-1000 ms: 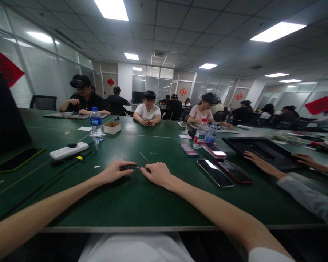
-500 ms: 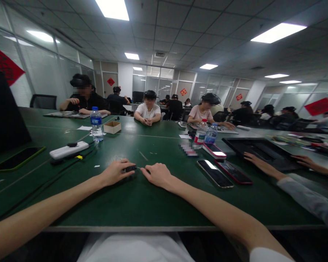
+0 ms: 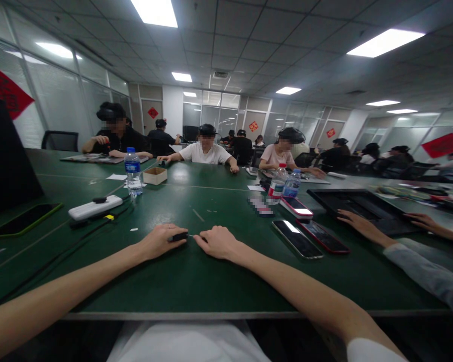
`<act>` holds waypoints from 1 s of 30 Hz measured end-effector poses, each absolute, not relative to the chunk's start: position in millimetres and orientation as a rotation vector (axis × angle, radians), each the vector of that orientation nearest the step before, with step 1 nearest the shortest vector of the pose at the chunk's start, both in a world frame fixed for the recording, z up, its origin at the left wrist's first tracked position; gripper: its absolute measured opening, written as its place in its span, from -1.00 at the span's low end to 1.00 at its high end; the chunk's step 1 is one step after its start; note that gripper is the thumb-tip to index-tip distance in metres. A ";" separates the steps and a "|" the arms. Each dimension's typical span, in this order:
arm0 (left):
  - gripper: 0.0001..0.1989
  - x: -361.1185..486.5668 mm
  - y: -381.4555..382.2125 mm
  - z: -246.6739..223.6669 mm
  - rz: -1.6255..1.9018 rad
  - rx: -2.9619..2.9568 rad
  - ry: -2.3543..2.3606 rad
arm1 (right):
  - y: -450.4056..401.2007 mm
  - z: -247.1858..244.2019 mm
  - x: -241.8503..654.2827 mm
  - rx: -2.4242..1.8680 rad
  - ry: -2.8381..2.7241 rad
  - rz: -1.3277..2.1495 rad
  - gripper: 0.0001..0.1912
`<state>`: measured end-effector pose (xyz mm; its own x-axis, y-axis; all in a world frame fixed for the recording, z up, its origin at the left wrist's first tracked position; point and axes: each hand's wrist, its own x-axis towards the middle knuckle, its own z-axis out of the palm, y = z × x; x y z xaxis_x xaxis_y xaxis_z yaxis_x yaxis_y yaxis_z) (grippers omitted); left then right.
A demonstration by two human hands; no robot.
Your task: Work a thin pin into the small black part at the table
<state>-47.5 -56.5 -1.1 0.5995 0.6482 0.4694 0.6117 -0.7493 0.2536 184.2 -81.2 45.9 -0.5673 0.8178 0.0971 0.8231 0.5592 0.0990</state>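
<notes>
In the head view, my left hand (image 3: 159,242) rests on the green table (image 3: 199,281) with its fingers closed around a small black object (image 3: 178,237). Its exact kind is too small to make out. From its right end a thin pale strip or rod reaches towards my right hand (image 3: 216,243). That hand lies just to the right, palm down, fingers curled and thumb pointing at the thin piece. Whether the right fingertips grip its end is hard to see. A small white scrap (image 3: 134,230) lies left of my left hand.
Right of my hands lie phones (image 3: 297,239), with bottles (image 3: 277,182) behind. Another person's hand (image 3: 362,224) rests by a black tray-like frame (image 3: 347,201). To the left are a white power strip (image 3: 95,207), a cable, a water bottle (image 3: 132,171) and a small box (image 3: 155,175).
The black object has turned slightly in my left hand; my right hand has barely moved. Across the table, the person in white has spread both arms apart, one hand reaching beside the small box.
</notes>
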 end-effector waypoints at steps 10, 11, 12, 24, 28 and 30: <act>-0.63 -46.6 -55.2 3.7 0.747 2.751 1.044 | -82.8 49.5 185.2 -1.324 -2.820 -0.242 -0.33; -0.64 -44.6 -53.9 3.3 0.740 2.754 1.023 | -87.0 48.8 182.1 -1.284 -2.843 -0.246 -0.34; -0.65 -42.3 -52.4 2.7 0.730 2.757 0.997 | -92.2 47.6 178.1 -1.232 -2.868 -0.246 -0.34; -0.65 -38.1 -50.8 3.5 0.772 2.725 0.993 | -85.1 45.9 185.4 -1.390 -2.722 -0.325 -0.33; -0.59 -37.9 -52.9 4.7 0.829 2.698 1.075 | -79.2 46.1 189.3 -1.492 -2.676 -0.302 -0.28; -0.57 -38.2 -52.9 3.8 0.861 2.696 1.113 | -80.5 44.3 187.4 -1.487 -2.671 -0.296 -0.26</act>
<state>-38.2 -52.9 3.8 0.5730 0.6756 0.4639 0.6189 -0.7278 0.2955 187.4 -80.5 44.3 -0.5292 0.8344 0.1541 0.8479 0.5131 0.1336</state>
